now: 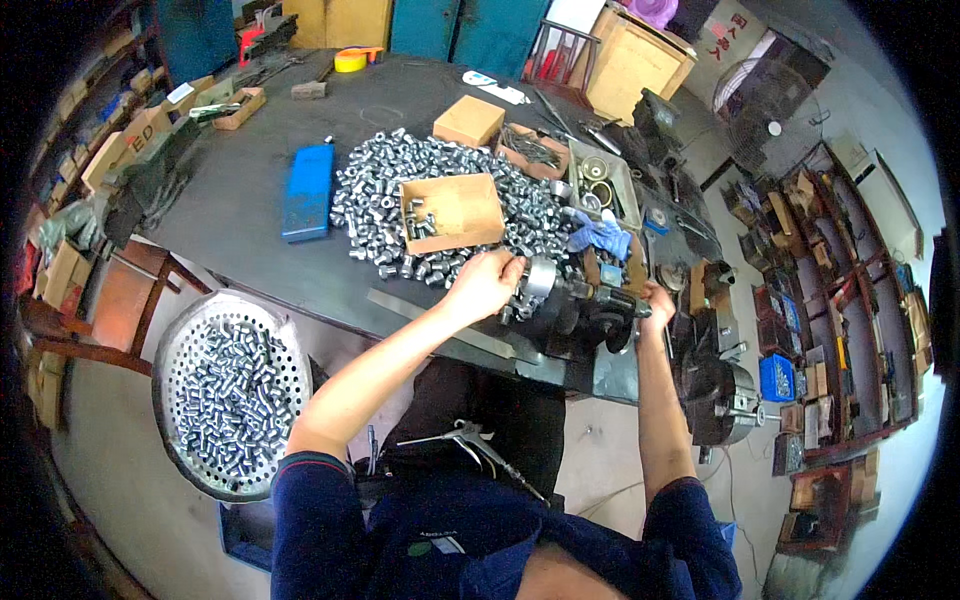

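Observation:
A small bench machine with a round silver chuck (540, 277) and a dark body (604, 318) stands at the table's front edge. My left hand (486, 284) is just left of the chuck, its fingers drawn together at the chuck's face; whatever they pinch is hidden. On the machine's right end, my right hand (656, 308) is closed round a handle, mostly covered by the fingers. Behind my left hand spreads a large heap of short silver metal sleeves (375, 185). An open cardboard box (468, 208) with a few sleeves inside rests on the heap.
Left of my legs stands a perforated round basin (172, 400) full of sleeves. A blue case (308, 190), a closed carton (469, 121), a parts tray (620, 185) and a blue glove (600, 234) lie on the table. An air gun (465, 440) is at my lap.

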`<state>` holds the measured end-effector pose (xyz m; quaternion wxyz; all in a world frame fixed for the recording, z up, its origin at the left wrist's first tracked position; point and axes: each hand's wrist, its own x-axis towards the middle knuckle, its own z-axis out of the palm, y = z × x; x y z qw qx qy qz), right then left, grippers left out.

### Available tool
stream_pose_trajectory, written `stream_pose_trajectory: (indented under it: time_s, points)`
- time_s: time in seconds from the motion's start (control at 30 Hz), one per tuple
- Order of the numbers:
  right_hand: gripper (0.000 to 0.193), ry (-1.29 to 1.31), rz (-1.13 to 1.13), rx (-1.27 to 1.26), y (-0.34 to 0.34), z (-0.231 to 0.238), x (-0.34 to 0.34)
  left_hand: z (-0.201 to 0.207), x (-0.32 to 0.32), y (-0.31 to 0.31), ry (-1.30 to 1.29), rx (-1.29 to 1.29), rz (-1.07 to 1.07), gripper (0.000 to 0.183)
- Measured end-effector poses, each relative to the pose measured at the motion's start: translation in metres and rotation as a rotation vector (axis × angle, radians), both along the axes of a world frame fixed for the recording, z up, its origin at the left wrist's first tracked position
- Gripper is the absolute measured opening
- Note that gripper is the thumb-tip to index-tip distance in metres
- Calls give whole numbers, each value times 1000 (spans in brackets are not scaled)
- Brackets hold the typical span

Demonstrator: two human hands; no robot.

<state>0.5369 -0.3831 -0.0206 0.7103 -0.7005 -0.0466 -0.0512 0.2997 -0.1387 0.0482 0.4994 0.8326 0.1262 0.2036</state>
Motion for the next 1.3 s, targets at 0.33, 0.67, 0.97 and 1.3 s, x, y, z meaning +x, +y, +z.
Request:
stream_pose_trajectory:
  time_s: [0.33,0.67,0.97,1.3]
  points:
    - [20,45,253,442,-62,32,-88,7,-12,2,42,-153,-23,34]
    - [16,-302,-59,-76,2,-1,14,8,10,73,39,713,368,27]
    - [20,-68,262,432,-60,52,-80,34,-56,109,48,544,345,23]
    - [18,281,190,459,-58,-38,-57,-75,-312,134,783,558,482,16]
